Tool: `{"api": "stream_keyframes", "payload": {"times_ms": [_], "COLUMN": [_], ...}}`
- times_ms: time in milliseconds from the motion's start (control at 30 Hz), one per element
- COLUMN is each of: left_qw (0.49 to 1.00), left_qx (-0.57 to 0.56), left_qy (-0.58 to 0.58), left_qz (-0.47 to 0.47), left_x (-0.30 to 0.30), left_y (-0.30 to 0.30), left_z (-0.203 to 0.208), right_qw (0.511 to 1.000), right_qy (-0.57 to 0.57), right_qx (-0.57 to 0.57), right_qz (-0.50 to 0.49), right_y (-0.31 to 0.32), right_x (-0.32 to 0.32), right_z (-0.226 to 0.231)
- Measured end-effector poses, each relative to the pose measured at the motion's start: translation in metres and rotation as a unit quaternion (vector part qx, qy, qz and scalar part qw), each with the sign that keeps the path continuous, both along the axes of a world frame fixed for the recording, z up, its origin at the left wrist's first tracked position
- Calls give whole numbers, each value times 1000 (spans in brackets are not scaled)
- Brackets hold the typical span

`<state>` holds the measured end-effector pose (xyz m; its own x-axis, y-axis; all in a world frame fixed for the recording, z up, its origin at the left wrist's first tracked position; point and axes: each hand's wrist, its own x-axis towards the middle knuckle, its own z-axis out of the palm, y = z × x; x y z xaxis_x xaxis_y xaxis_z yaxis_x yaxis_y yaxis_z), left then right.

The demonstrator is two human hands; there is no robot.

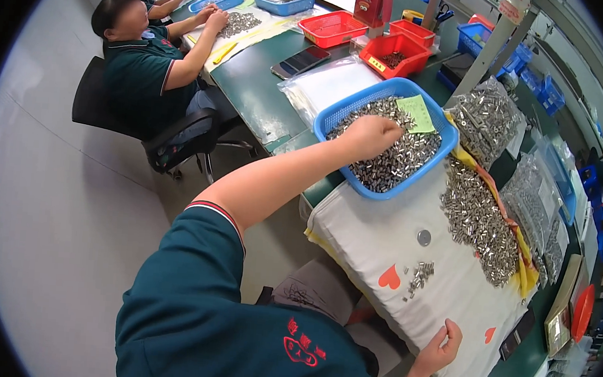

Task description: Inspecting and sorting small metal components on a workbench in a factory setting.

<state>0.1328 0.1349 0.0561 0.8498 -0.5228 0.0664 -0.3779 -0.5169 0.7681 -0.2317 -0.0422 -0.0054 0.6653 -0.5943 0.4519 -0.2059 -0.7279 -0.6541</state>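
Observation:
My left hand [373, 136] is closed above a blue basket [415, 181] full of small silver metal cylinders [390, 166]; whatever its fingers hold is hidden. A green paper note [420, 115] lies on the cylinders beside the fingertips. Low on the right, my right hand [441, 350] hovers at the near part of a white cloth [355, 225], its fingers curled together, and I cannot see anything in them. On that cloth are a small scatter of cylinders [420, 276], a round silver disc [424, 237] and, farther right, a big heap of cylinders [479, 220].
Clear bags of metal parts [487, 118] line the heap's right side. Beyond the basket are a plastic sheet [331, 84], a phone [301, 61] and red bins [395, 54]. Two co-workers [137, 69] sit along the green table [251, 106] at far left.

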Motion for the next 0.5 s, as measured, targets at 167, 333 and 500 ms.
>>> {"api": "stream_keyframes", "payload": {"times_ms": [167,333,500], "left_qw": [962,738,594], "left_qx": [-36,-570,-694], "left_qy": [-256,349,395], "left_qz": [-86,-94,-96], "left_x": [-6,-3,-11], "left_y": [9,56,95], "left_z": [-7,46,64], "right_qw": [1000,978,887], "right_qy": [-7,-71,-165], "right_qx": [14,190,430], "right_qz": [-20,-53,48], "right_y": [-7,-24,-33], "right_x": [-4,-4,8], "right_z": [-4,-1,10]}}
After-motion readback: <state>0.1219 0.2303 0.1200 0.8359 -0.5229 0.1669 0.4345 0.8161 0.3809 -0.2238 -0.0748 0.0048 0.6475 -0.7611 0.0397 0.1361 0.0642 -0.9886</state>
